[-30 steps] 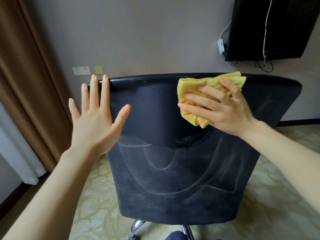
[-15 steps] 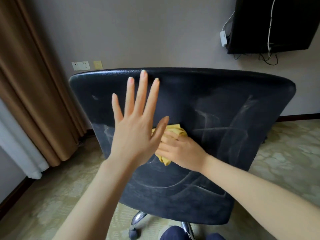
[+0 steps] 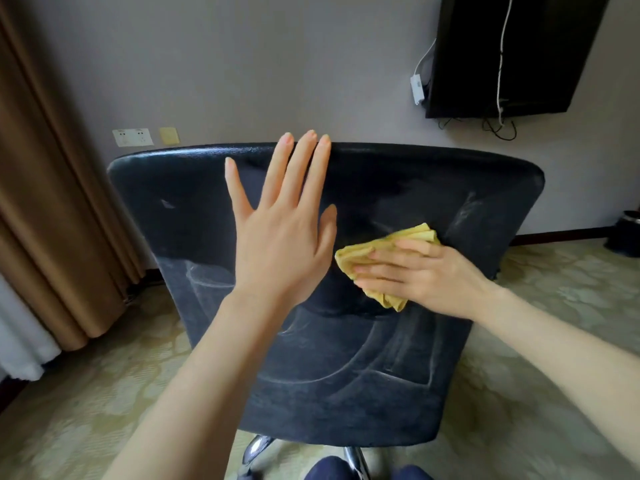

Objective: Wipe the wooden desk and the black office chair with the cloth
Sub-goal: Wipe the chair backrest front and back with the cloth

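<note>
— So where is the cloth (image 3: 408, 234) now?
— Right of centre on the black office chair (image 3: 398, 375) back, shifted rightward out from behind the left hand (image 3: 280, 244). The right hand (image 3: 429, 275) presses it with flat, straight fingers (image 3: 381, 271). The left hand stays spread and holds nothing, fingertips at the chair's top edge.

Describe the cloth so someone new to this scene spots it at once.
Start at the big black office chair back filling the middle of the view. Right of its centre, the right hand presses a crumpled cloth flat against it. It is the only bright yellow thing on the dark chair, beside the bare left hand.
</note>
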`<state>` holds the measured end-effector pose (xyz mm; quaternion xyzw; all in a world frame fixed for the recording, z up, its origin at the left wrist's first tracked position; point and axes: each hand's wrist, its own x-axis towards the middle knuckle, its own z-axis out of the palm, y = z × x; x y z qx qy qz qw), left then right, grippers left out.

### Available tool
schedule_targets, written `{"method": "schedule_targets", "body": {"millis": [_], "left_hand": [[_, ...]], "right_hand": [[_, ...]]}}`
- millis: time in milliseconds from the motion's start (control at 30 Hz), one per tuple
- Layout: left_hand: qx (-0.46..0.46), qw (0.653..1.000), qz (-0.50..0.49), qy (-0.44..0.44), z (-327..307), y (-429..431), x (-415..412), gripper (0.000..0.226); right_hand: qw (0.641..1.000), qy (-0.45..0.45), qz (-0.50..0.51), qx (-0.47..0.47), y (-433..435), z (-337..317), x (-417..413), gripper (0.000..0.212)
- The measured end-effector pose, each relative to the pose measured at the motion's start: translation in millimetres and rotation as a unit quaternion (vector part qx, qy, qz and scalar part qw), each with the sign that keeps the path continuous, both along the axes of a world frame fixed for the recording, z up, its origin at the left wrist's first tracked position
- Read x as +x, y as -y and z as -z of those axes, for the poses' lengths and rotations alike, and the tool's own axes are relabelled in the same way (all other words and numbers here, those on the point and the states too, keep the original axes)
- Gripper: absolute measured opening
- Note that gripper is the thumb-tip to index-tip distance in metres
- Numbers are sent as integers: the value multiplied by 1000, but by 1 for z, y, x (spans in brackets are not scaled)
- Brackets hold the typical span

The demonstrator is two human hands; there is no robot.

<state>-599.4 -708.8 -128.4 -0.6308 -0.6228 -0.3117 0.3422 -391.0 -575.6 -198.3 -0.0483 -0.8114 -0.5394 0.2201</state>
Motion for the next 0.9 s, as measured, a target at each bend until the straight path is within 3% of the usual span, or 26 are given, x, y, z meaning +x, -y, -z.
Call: {"method": "schedule_targets", "body": {"millis": [267,400,567,767,900], "left_hand": [[12,1000,9,20,-2,1,2,57],[7,999,18,34,-4,5,-2,63],[7,998,28,49,-6,9,-13,62],[-3,993,37,115,-5,14,-23,66],[-13,993,11,113,-7,18,-35,65]], "right_hand": [[991,-107,-31,70,21,-87,-12,37],[986,-150,-65,19,38,-85,-47,32],[976,-217,-25,17,36,-52,-78,38],[991,-121,45,-33,35,12,-94,40],[998,25,41,-33,37,52,-77,34]]}}
